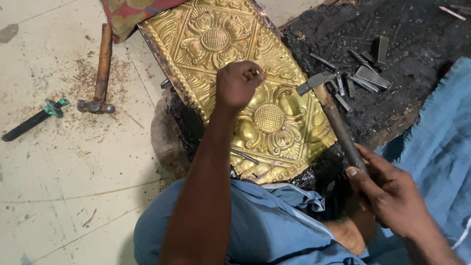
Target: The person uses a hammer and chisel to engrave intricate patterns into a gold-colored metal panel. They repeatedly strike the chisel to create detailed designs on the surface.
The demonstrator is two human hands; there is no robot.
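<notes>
A golden embossed metal sheet (216, 44) with flower patterns lies on a black pitch bed (189, 125). My left hand (237, 86) is closed around a small metal punch (255, 73) held against the sheet near the lower flower. My right hand (390, 191) grips the wooden handle of a hammer (333, 115), whose steel head (314, 81) hovers just right of the punch.
Several steel punches and chisels (365, 73) lie on a black pitch slab (407, 29) at the upper right. A second hammer (100, 73) and a dark tool with a green part (37, 118) lie on the pale floor at left. Blue cloth (260, 225) covers my lap.
</notes>
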